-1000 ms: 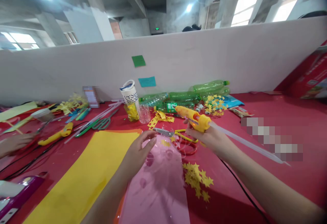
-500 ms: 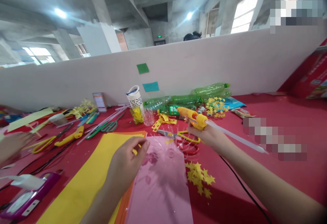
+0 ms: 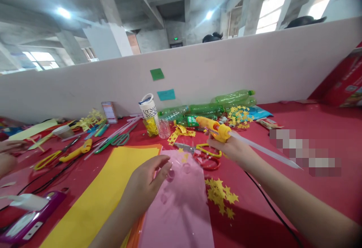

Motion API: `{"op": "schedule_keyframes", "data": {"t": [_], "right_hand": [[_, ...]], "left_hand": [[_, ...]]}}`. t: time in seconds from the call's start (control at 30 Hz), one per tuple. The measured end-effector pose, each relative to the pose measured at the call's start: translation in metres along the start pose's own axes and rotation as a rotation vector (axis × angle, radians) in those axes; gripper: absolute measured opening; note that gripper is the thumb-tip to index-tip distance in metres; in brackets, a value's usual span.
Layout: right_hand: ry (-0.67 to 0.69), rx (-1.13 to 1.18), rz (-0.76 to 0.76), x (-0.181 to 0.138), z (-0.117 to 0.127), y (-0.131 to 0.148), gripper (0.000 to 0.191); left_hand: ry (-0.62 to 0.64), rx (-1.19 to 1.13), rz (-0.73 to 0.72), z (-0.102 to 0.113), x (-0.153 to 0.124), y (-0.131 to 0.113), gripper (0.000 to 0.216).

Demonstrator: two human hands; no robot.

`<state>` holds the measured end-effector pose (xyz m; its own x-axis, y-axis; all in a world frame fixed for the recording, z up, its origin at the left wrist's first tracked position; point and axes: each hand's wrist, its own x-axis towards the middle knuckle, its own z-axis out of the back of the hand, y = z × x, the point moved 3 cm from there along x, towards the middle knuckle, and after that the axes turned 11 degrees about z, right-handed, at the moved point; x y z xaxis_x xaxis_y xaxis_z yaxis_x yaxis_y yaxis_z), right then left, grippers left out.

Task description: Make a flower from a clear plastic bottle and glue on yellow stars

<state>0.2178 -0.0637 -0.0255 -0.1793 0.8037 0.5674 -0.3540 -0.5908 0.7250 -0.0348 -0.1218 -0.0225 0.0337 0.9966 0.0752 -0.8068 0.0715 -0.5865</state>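
Observation:
My right hand is wrapped round a yellow hot glue gun. A long translucent glue stick sticks out of its back end. My left hand is closed, thumb near the fingers, at a clear see-through plastic piece over pink paper. The outline of that piece is hard to make out; a spiky shadow falls on the paper. One or two yellow stars show near it. Scissors with yellow and red handles lie below the glue gun. A pile of yellow paper stars lies right of the paper.
Green plastic bottles lie along the white partition, beside a white cup. Yellow paper lies at left. Further left are a second glue gun, green scissors, a purple power strip and another person's hand.
My left hand has shifted slightly right, and the clear plastic piece has turned or moved a little with it. The glue gun stays nearly in place. The other person's hand at left has moved up.

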Motion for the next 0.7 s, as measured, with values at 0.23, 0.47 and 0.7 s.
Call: {"op": "schedule_keyframes", "data": {"t": [0.23,0.47,0.7], "right_hand": [[0.004,0.008,-0.096,0.000,0.002,0.007,0.005],[0.011,0.017,-0.188,0.001,0.004,0.008,0.008],[0.036,0.080,-0.197,-0.001,-0.003,0.000,0.011]], "left_hand": [[0.021,-0.028,0.001,0.004,-0.002,-0.007,0.029],[0.050,-0.040,0.020,0.000,0.002,-0.004,0.030],[0.046,-0.036,0.020,-0.011,0.001,0.004,0.021]]}}
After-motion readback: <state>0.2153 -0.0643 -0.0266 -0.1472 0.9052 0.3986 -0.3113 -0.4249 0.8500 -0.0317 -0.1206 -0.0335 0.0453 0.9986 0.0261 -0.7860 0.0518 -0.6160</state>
